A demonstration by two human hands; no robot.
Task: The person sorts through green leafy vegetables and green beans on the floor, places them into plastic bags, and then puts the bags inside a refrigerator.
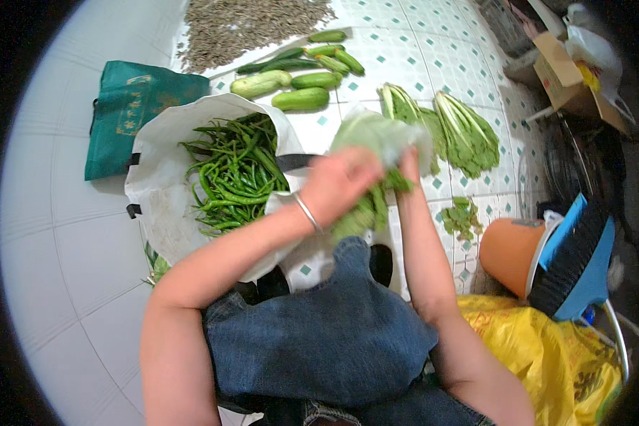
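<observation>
A thin translucent plastic bag (375,136) with pale green leaves inside is between my hands, blurred by motion. My right hand (412,165) grips the bag's right side. My left hand (346,181), with a silver bangle at the wrist, is at its lower left; blur hides whether its fingers hold anything. Loose leafy greens (370,210) hang below the bag. To the left, a large white bag (157,186) stands open with long green chili peppers (239,175) in it. Two bunches of leafy greens with white stalks (468,136) lie on the floor to the right.
Zucchini and cucumbers (301,98) lie beyond the white bag, near spread-out brown pieces (245,26). A green bag (133,117) stands left. At right are an orange bucket (508,255), a blue broom (575,261), a yellow plastic bag (543,357), a cardboard box (559,66) and leaf scraps (462,218).
</observation>
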